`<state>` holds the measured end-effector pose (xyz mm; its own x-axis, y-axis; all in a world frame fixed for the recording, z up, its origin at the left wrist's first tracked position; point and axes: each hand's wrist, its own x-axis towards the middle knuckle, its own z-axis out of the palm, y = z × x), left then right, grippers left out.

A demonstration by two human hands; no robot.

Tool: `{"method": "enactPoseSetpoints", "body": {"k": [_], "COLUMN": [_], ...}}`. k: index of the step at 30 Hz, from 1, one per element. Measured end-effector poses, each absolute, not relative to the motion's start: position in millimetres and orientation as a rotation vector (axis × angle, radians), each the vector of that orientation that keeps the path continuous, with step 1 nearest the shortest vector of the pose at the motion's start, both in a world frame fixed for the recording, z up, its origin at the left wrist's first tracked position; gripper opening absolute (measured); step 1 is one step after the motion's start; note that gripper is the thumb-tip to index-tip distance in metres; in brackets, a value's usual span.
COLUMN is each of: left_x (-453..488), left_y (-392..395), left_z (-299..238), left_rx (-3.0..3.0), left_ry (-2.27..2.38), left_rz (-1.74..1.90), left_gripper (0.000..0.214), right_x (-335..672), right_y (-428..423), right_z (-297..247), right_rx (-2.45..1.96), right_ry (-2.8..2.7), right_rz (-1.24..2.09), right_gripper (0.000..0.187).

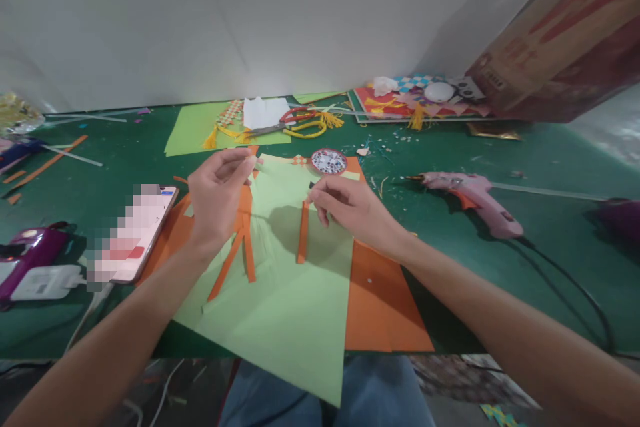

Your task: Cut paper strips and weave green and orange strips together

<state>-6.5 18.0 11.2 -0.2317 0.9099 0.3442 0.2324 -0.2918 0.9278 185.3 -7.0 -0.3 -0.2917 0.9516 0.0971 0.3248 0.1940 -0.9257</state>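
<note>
My left hand [217, 190] is raised over the left side of a light green paper sheet [295, 320]. Its thumb and forefinger are pinched together, and what they hold is too small to make out. Several orange paper strips [249, 247] lie below it on the green sheet. My right hand [353, 210] is closed, with thumb and forefinger at the top end of a single orange paper strip [303, 233]. A small dark bit shows at those fingertips. Beyond this hand stands a round dish [329, 161] of small pale pieces. A small orange-and-white woven piece [300, 160] lies beside the dish.
Orange paper [385, 300] lies beneath the green sheet. On the right rests a pink glue gun [470, 197] with a trailing cord. A phone [145, 233] and a purple device [33, 253] are on the left. Scissors [290, 125] and tasselled pieces lie behind, near a paper bag [560, 40].
</note>
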Motion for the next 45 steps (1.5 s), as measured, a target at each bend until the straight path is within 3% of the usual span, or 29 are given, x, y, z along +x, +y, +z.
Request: {"method": "enactPoseSetpoints", "body": {"k": [17, 23, 30, 38, 42, 45], "left_x": [-5.0, -3.4, -0.4, -1.9, -2.0, -1.8], "left_y": [14.2, 5.3, -2.9, -2.3, -1.9, -1.2], "left_z": [10.8, 11.9, 13.7, 12.8, 12.3, 12.2], "left_rx": [1.542, 1.702, 1.694, 1.712, 1.718, 1.732], "left_ry": [1.368, 1.16, 0.972, 0.849, 0.885, 0.911], "left_rz": [1.571, 1.391, 1.224, 1.18, 1.15, 1.114], "left_gripper": [0.012, 0.02, 0.017, 0.019, 0.02, 0.022], "right_x": [185.2, 187.1, 186.5, 188.9, 188.1, 186.9], "right_y": [-9.2, -6.5, -8.3, -6.7, -6.0, -6.0], "right_z": [2.7, 4.3, 6.1, -1.3, -5.4, -5.1], "right_rx": [-1.272, -1.269, -0.958, -0.72, -0.718, -0.779], "right_ry": [-1.703, -1.609, -1.793, -1.589, -1.497, -1.498], "right_rz": [1.019, 0.91, 1.276, 1.83, 1.852, 1.761], "right_gripper": [0.035, 0.036, 0.034, 0.036, 0.024, 0.025]}}
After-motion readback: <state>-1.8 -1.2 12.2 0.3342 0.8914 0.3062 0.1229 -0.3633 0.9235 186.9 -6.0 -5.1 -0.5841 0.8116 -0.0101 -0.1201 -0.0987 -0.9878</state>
